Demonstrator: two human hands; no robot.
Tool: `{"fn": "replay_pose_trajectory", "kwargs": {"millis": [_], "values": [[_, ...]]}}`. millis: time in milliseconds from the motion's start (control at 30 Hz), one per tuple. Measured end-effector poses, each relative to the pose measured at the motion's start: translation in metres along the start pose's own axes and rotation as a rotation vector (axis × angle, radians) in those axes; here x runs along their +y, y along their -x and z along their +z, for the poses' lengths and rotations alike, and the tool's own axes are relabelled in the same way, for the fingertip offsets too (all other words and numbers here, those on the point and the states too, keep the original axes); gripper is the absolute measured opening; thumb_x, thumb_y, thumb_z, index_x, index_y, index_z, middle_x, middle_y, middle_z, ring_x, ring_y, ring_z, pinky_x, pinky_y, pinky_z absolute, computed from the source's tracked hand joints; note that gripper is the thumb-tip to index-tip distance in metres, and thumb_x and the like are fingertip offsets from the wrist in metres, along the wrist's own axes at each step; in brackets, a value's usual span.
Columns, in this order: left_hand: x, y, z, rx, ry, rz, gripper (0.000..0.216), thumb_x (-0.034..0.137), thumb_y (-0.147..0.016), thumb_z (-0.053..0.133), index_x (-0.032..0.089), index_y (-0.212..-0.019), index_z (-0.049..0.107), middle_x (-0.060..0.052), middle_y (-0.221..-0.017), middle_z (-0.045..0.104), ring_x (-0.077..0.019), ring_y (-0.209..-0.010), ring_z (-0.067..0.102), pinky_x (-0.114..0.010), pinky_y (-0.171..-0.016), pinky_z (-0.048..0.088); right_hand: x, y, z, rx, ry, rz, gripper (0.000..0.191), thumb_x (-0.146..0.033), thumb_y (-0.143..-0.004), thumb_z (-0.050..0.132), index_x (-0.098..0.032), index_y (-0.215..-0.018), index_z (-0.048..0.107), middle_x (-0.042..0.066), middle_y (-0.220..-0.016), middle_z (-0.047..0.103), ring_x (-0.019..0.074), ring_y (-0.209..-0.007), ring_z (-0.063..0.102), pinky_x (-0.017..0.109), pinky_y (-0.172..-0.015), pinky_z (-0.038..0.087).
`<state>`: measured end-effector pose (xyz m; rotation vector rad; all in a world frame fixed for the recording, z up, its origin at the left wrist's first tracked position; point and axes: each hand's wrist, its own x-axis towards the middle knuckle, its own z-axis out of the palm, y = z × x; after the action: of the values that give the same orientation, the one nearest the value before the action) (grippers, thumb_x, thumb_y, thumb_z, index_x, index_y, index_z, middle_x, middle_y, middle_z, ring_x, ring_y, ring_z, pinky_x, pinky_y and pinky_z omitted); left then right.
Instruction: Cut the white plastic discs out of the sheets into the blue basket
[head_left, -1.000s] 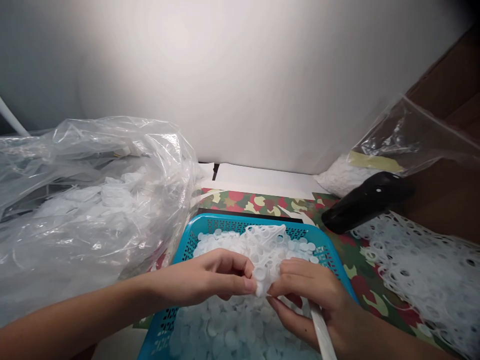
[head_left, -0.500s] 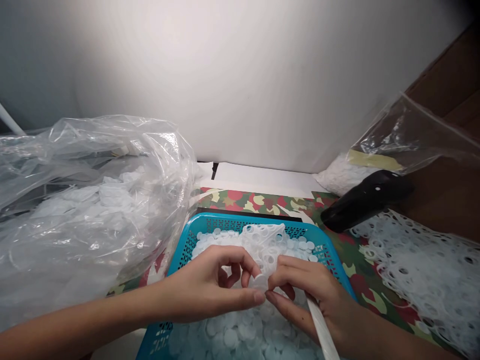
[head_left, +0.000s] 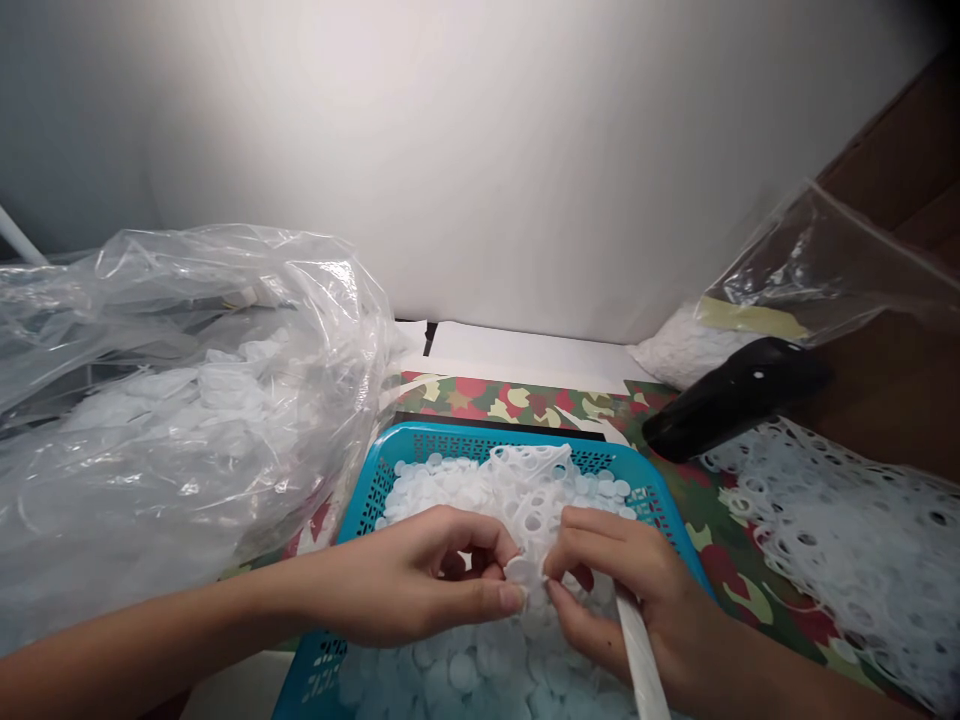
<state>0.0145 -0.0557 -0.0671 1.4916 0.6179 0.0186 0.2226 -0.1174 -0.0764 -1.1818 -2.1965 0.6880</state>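
My left hand [head_left: 416, 585] pinches a small translucent white plastic disc [head_left: 525, 572] between thumb and index finger. My right hand [head_left: 637, 580] is closed too, its thumb and fingertips at the disc's right edge. A thin white stick-like tool [head_left: 641, 655] sticks out below the right hand, tucked against its palm; its other end is hidden. Both hands are over a blue plastic basket [head_left: 480, 432] full of loose white discs [head_left: 463, 670]. A white sheet punched with round holes [head_left: 531, 485] lies on the discs just beyond my fingers.
A large clear plastic bag [head_left: 187, 400] with white pieces fills the left side. At right lies a heap of punched-out white sheets [head_left: 862, 560], with a black object [head_left: 739, 400] above it. Behind are a clear bag of white material [head_left: 671, 345] and a brown box [head_left: 892, 390].
The disc has tilted and now shows more of its face between my fingertips. My right hand has shifted slightly to the right, and my left fingers have closed in more.
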Motion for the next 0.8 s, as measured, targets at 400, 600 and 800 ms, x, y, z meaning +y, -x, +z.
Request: {"fn": "replay_pose_trajectory", "kwargs": {"millis": [400,600,800], "values": [[-0.013,-0.01,-0.001,0.119,0.213,0.052,0.022,0.037,-0.08,0.065,0.015,-0.082,0.061,0.0,-0.077,0.055,-0.0115,-0.067,0.051,-0.023,-0.058,0.048,0.005,0.004,-0.002,0.077,0.047,-0.004,0.02,-0.005,-0.068,0.047,-0.02,-0.068,0.035,-0.004,-0.063,0.034,0.0098,-0.057,0.035,0.023,-0.051,0.027],[-0.011,-0.007,-0.004,0.138,0.149,0.001,0.019,0.031,-0.078,0.067,0.017,-0.09,0.07,0.0,-0.073,0.058,-0.0109,-0.063,0.053,-0.023,-0.057,0.044,0.01,0.01,-0.006,0.131,-0.01,-0.017,0.02,-0.008,-0.067,0.044,-0.02,-0.067,0.027,-0.004,-0.061,0.03,0.0108,-0.055,0.031,0.025,-0.049,0.022],[-0.006,-0.002,-0.003,0.081,-0.153,0.009,0.032,0.013,-0.076,0.056,0.026,-0.103,0.068,0.001,-0.079,0.054,-0.0123,-0.07,0.053,-0.023,-0.063,0.043,0.014,0.009,-0.008,0.209,-0.035,-0.046,0.022,-0.009,-0.071,0.044,-0.021,-0.069,0.025,-0.004,-0.062,0.026,0.0105,-0.055,0.029,0.025,-0.05,0.021]]}}
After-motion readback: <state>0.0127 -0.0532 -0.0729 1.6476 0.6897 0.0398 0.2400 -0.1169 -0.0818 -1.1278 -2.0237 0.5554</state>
